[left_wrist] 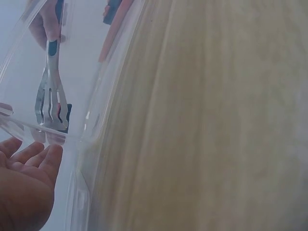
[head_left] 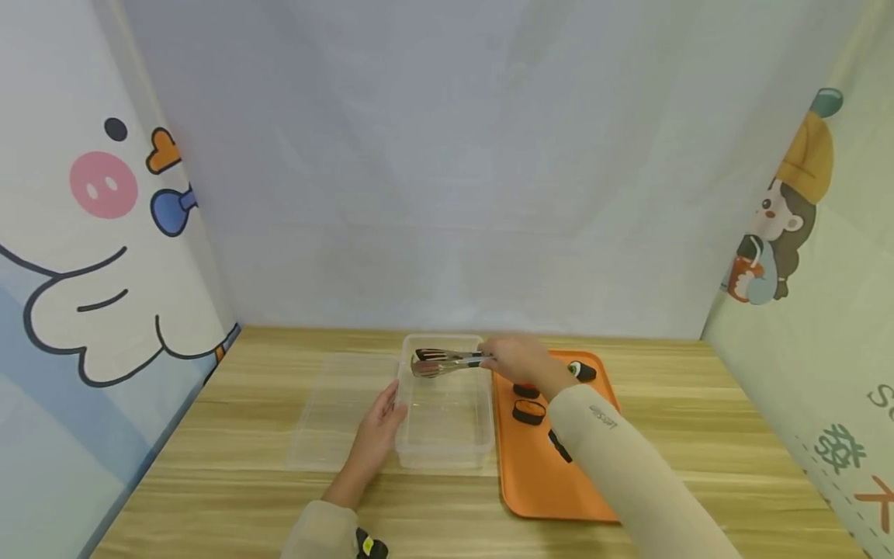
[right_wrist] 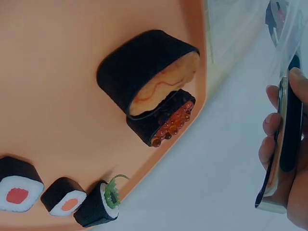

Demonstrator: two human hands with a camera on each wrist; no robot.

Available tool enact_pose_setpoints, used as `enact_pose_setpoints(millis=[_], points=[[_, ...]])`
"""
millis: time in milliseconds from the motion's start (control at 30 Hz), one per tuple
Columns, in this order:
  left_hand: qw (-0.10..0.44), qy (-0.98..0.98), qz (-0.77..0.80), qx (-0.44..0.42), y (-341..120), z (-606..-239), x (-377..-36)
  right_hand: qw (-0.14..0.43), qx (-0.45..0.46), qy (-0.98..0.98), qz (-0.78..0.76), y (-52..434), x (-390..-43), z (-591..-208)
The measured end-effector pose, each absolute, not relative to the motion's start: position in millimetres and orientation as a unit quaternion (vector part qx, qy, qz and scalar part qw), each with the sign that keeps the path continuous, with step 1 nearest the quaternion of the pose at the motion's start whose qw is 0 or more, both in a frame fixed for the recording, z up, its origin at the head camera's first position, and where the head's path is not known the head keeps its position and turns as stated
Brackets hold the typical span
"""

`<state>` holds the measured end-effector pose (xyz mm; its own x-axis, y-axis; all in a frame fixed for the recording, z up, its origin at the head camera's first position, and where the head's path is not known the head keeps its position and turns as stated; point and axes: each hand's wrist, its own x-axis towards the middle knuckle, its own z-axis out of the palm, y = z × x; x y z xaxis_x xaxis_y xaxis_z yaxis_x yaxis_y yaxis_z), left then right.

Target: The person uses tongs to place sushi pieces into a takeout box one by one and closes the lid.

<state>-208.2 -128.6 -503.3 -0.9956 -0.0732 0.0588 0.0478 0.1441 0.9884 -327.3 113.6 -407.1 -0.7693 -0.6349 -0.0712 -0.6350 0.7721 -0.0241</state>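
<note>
My right hand grips metal tongs with dark handle strips, above the far part of a clear plastic box. A dark piece with some red, like a sushi roll, shows at the tongs' tips; whether they clamp it is hard to tell. My left hand touches the box's left wall with fingers extended. Right of the box, an orange tray carries several sushi pieces, among them a large orange-topped one, a roe-topped one and a green-garnished roll.
A flat clear lid lies on the wooden table left of the box. The tray stands close beside the box's right wall. A pale curtain rises behind the table, with printed cloths at both sides.
</note>
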Motion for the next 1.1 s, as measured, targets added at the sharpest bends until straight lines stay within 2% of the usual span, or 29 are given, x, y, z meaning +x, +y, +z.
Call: enact_pose_setpoints(millis=[333,667,967,1100], points=[[0.037,-0.758,-0.651,0.015,-126,-502,-207,0.070,-0.317,0.945,-0.042,128,-329,-396],[0.040,-0.764,-0.643,0.029,-130,-503,-209,0.066,-0.307,0.948,-0.047,188,-322,-365],[0.043,-0.751,-0.658,0.006,-130,-500,-206,0.057,-0.316,0.944,-0.072,243,-310,-368],[0.036,-0.749,-0.661,0.005,-126,-479,-195,0.049,-0.323,0.943,-0.069,261,-305,-376]])
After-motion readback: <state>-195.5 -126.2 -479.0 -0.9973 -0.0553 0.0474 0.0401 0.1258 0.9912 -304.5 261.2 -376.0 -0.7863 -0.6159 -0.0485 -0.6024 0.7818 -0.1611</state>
